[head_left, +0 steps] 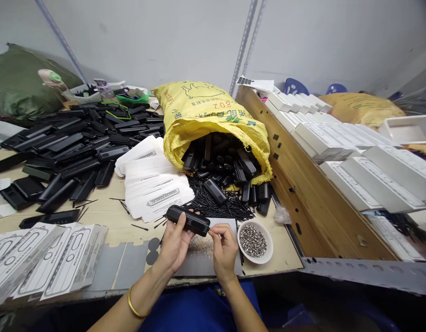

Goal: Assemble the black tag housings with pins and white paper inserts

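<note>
My left hand [174,244] is closed around a long black plastic case [188,220] with a textured pattern and rounded ends, thumb on top. The case lies nearly level, its right end a little lower. At that right end, my right hand [224,251] has its thumb and forefinger pinched together; whatever they hold is too small to make out. Below both hands lies a grey mat [195,267] sprinkled with tiny pale bits. Just right of my right hand stands a white bowl [256,261] of small shiny metal pieces. Thin black sticks [223,207] are heaped behind the hands.
A yellow woven sack [213,108] spills black cases behind the sticks. White printed sheets [140,193] lie to its left, beyond them a pile of black cases [78,143]. White boxes [71,258] stand front left. A wooden board [313,198] walls off the right, with stacked white boxes [372,177] beyond.
</note>
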`<control>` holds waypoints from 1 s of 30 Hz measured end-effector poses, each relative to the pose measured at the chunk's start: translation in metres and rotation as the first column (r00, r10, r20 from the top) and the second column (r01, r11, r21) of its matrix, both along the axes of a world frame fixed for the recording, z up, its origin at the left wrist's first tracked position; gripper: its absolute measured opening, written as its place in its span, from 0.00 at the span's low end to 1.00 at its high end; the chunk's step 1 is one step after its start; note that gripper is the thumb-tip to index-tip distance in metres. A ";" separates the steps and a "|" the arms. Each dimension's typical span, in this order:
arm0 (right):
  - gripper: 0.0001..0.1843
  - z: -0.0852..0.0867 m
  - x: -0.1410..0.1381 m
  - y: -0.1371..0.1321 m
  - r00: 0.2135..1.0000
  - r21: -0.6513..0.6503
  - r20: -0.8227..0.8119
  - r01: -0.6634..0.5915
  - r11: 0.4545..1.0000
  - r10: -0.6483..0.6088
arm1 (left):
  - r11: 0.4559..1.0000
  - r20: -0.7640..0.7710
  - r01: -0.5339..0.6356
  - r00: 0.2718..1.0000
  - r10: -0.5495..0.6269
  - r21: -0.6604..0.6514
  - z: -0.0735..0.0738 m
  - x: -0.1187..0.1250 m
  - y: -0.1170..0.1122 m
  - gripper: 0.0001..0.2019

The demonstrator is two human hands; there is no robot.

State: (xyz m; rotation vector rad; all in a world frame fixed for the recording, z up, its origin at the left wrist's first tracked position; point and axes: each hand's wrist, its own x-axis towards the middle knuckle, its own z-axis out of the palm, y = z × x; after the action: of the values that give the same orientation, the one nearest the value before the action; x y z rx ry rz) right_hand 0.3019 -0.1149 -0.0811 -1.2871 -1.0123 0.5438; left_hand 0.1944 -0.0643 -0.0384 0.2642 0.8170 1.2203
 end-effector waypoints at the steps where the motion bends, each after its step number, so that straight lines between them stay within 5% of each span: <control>1: 0.05 -0.001 -0.001 0.001 0.997 -0.006 -0.074 -0.005 1.000 0.005 | 1.000 -0.004 0.004 1.000 -0.004 0.009 -0.002 0.001 0.000 0.07; 4: 0.05 -0.004 -0.005 0.003 0.965 -0.037 -0.254 -0.069 0.997 0.058 | 0.999 -0.014 0.025 1.000 -0.026 -0.039 -0.002 0.001 0.004 0.07; 7: 0.09 -0.006 -0.001 0.001 0.917 -0.065 -0.369 -0.189 0.980 0.152 | 0.999 -0.045 0.031 0.998 -0.032 -0.028 0.013 -0.007 0.008 0.10; 11: 0.14 -0.008 0.024 -0.009 0.939 -0.109 -0.340 -0.093 0.990 0.051 | 0.966 -0.161 0.069 0.986 -0.029 0.251 0.033 -0.020 -0.003 0.17; 14: 0.13 -0.004 0.048 -0.014 0.963 -0.157 -0.231 0.103 0.982 -0.138 | 0.884 -0.366 0.286 0.919 -0.145 0.369 0.018 -0.013 -0.011 0.16; 17: 0.11 0.010 0.065 -0.010 0.980 -0.174 -0.075 0.168 0.970 -0.183 | 0.906 -0.443 0.340 0.873 -0.204 0.253 -0.010 0.015 -0.004 0.15; 20: 0.10 0.030 0.070 0.008 0.988 -0.158 0.106 0.125 0.980 -0.109 | 0.926 -0.470 0.309 0.864 -0.178 0.218 -0.028 0.044 0.013 0.18; 23: 0.08 0.042 0.066 0.042 0.936 -0.210 0.338 -0.026 0.977 0.097 | 0.898 -0.543 0.380 0.813 -0.210 0.221 -0.032 0.051 0.025 0.26; 26: 0.08 0.041 0.051 0.078 0.785 -0.338 0.540 -0.126 0.933 0.302 | 0.866 -0.684 0.415 0.719 -0.124 0.279 -0.033 0.022 0.039 0.29; 30: 0.06 0.026 0.017 0.113 0.629 -0.510 0.619 -0.134 0.849 0.471 | 0.872 -0.900 0.354 0.391 0.191 0.339 -0.034 -0.049 0.071 0.16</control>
State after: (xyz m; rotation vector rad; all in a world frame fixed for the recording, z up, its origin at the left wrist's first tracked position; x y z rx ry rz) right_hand 0.3186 -0.0018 -0.0553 -1.7953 -1.9079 0.5317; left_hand 0.1457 0.0065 -0.0726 1.5375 1.4189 1.0998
